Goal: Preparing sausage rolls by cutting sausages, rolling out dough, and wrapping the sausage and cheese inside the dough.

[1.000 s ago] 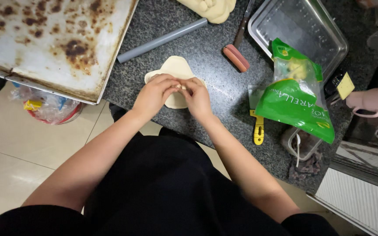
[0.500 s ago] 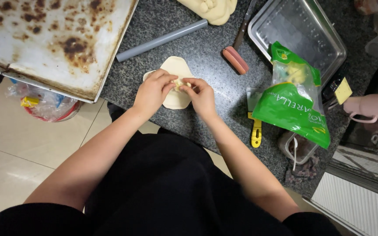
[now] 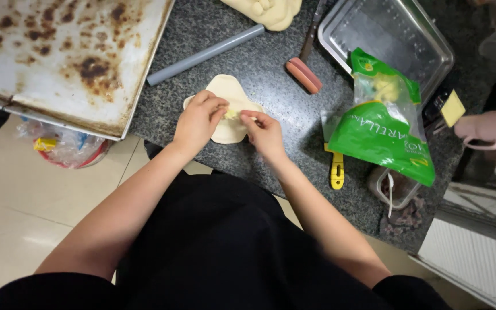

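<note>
Room: a kitchen seen from above, with pale floor tiles at the left and a dark speckled stone worktop (image 3: 271, 138) across the middle.
Far left: a large metal baking tray (image 3: 58, 57), stained with brown burnt patches, lies on the worktop with its edge out over the floor; below it stands a red bin with clear plastic bags (image 3: 67, 149).
Roller: a grey rod-shaped rolling pin (image 3: 205, 54) lies at a slant between the tray and the dough.
Dough: a flat, pale disc of dough (image 3: 228, 97) lies near the worktop's front edge, under both hands.
Left hand (image 3: 199, 120): rests on the dough's left part, its grip pinched together on a small yellowish bit at the dough's middle.
Right hand (image 3: 265, 132): rests on the dough's right part, its grip closed on the same spot, fingertips meeting the left hand's.
Top middle: a larger lump of pale dough (image 3: 271, 11) at the upper edge.
Sausages: two pink-red sausages (image 3: 304, 76) lie side by side, right of the disc.
Pan: an empty steel pan (image 3: 380, 34) sits at the upper right.
Package: a bright green plastic bag (image 3: 383, 132) with a clear window and pale lettering lies half over the pan's corner; a yellow-handled tool (image 3: 337, 169) pokes out below it.
Far right: another person's hand in a pink sleeve (image 3: 489, 126), next to a small yellow slab (image 3: 452, 108).
</note>
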